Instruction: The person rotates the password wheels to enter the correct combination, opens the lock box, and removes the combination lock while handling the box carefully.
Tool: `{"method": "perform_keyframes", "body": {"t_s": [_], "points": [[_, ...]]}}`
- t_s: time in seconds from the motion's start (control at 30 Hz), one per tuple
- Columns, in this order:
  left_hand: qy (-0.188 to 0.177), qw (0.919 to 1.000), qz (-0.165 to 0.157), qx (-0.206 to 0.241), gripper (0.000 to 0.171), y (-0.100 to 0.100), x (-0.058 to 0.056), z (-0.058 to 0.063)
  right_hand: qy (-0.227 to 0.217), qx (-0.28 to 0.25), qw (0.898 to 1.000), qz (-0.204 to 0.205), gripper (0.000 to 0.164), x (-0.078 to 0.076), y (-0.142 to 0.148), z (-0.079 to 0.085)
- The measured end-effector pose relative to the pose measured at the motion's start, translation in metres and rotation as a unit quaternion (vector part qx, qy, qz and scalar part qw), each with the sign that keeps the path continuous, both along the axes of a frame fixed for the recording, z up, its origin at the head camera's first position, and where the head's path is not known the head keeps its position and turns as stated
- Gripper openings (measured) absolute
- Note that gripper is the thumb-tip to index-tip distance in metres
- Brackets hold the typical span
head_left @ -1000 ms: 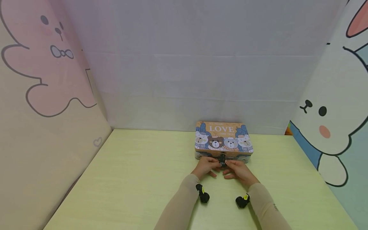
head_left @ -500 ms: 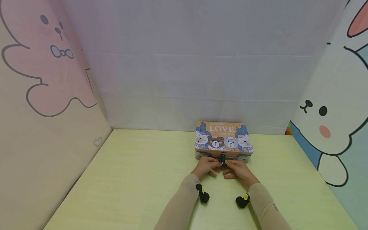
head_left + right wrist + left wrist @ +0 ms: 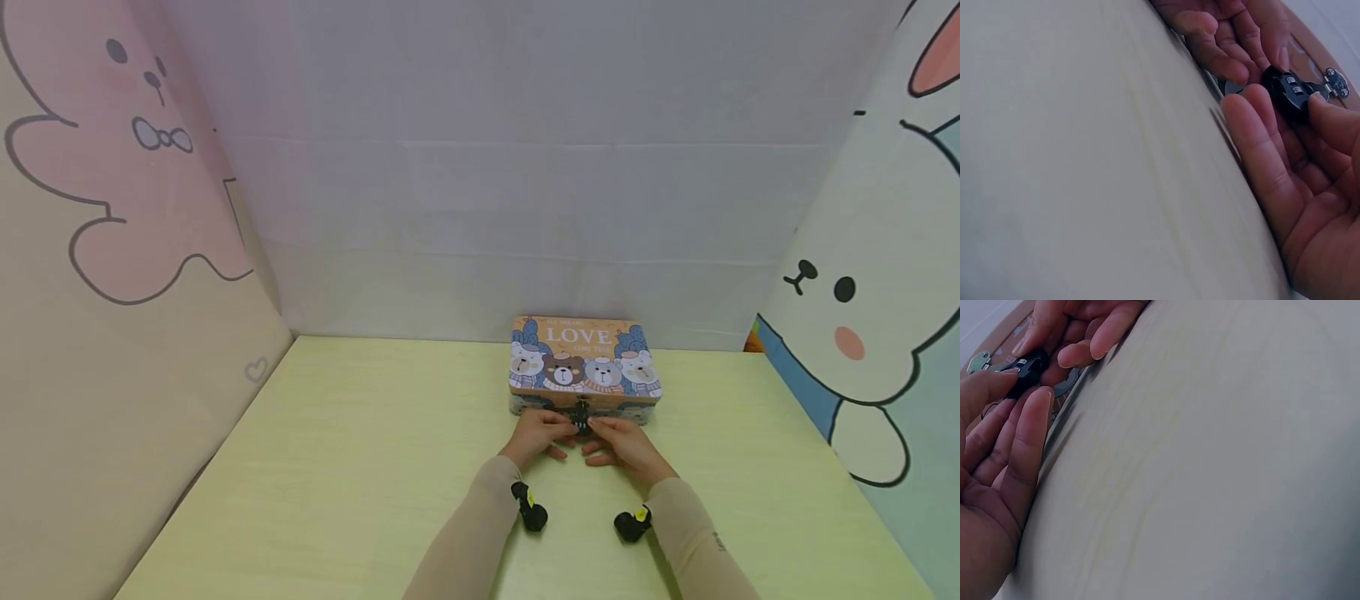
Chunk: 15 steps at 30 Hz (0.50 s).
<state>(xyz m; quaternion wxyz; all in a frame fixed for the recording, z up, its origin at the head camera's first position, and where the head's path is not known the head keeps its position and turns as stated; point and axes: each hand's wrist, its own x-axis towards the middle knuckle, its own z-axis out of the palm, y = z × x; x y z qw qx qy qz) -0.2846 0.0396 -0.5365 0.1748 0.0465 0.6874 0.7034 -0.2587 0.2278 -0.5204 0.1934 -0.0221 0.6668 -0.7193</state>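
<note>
A black combination padlock [image 3: 1289,92] with small number dials hangs at the metal hasp [image 3: 1335,82] on the front of a tin box [image 3: 583,357]. The lid carries cartoon bears and the word LOVE. My left hand [image 3: 537,433] pinches the padlock from the left side, thumb on its face. From the right, my right hand [image 3: 627,447] pinches the same padlock between thumb and fingers. In the left wrist view the padlock [image 3: 1027,372] sits between both thumbs, with the other fingers curled behind and below it. The lid lies closed.
The box stands near the back edge of a pale yellow-green table [image 3: 360,467]. A white curtain [image 3: 480,208] hangs behind it. Cartoon-printed panels [image 3: 847,333] flank both sides. Black wrist cameras [image 3: 533,515] are strapped to both sleeves.
</note>
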Motion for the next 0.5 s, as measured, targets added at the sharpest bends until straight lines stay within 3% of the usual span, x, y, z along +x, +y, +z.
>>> {"method": "perform_keyframes", "body": {"t_s": [0.5], "points": [[0.009,0.9995,0.027,0.011,0.017,-0.0014,0.0049,0.0007,-0.011,-0.007,1.000,-0.014,0.048,0.0013,0.0001,0.0031]]}}
